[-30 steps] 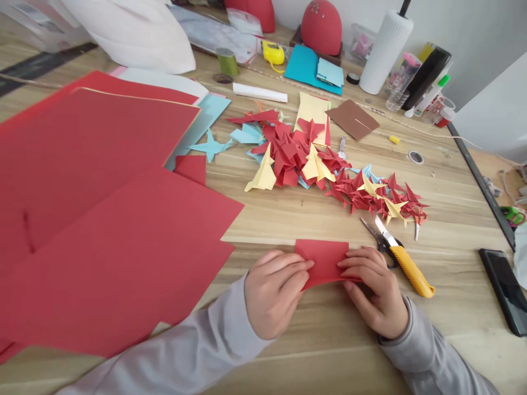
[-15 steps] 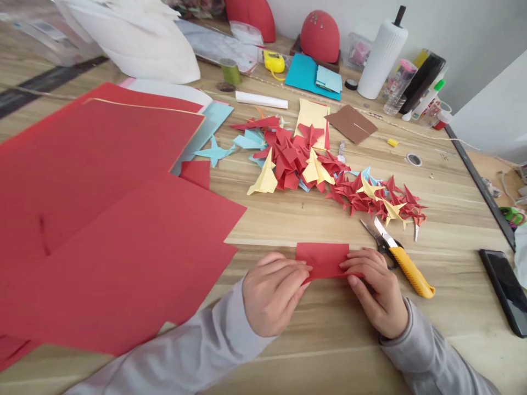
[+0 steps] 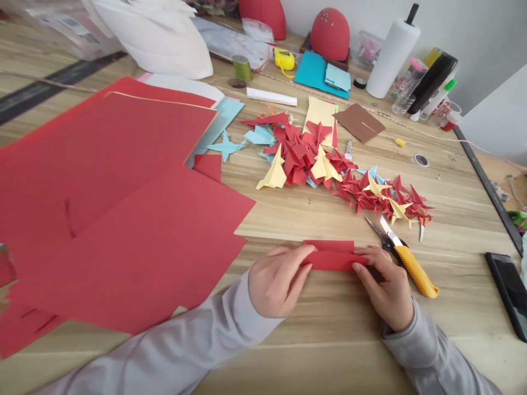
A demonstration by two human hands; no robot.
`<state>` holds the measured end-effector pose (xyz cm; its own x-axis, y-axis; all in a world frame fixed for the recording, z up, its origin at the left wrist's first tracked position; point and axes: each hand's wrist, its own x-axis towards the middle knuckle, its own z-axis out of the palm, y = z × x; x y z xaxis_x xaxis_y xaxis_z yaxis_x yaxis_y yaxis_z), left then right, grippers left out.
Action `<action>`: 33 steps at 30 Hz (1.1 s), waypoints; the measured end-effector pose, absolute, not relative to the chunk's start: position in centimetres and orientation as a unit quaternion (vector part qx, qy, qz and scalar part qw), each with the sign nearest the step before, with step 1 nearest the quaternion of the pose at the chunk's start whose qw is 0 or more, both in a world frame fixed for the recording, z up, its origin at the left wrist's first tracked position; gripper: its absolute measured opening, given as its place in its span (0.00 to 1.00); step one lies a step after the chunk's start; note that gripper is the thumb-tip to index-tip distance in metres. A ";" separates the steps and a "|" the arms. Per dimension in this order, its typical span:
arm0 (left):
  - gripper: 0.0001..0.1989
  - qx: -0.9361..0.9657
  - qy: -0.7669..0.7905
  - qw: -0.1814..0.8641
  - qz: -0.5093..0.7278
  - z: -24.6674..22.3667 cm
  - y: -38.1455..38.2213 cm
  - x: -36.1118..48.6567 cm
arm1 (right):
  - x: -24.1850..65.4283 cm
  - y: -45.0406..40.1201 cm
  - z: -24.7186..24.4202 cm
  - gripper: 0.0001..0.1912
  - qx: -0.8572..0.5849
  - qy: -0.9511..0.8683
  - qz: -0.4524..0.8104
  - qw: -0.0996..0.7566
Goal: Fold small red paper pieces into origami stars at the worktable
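Facing inward, the left hand and right hand pinch the red paper, apparently by its ends.

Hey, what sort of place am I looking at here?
Probably a paper-craft workspace, perhaps at home: the wooden tabletop holds large red sheets, a pile of folded paper shapes and a yellow-handled utility knife.

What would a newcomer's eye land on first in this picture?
Likely the big red sheets across the left side. Next, the mostly red heap of folded paper shapes near the middle, and nearer the viewer, the small red paper held between the left hand and right hand.
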<state>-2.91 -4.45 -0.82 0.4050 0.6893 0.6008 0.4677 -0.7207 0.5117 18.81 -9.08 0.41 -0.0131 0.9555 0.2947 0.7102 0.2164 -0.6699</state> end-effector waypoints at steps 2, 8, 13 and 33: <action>0.19 0.812 0.376 0.158 0.418 -1.1 -4.4 -2.9 | 18.7 -8.9 0.2 0.03 -0.627 -0.669 0.172 0.361; 0.15 0.827 0.332 0.052 0.451 -0.8 -4.4 -2.3 | 18.3 -8.4 -0.1 0.08 -0.664 -0.649 0.152 0.340; 0.15 0.905 0.244 -0.002 0.349 -0.6 -6.8 -1.4 | 18.1 -8.1 0.0 0.06 -0.658 -0.671 0.132 0.315; 0.26 0.927 0.336 0.033 0.163 -2.1 -8.7 -1.2 | 18.3 -8.9 0.4 0.12 -0.660 -0.663 0.154 0.319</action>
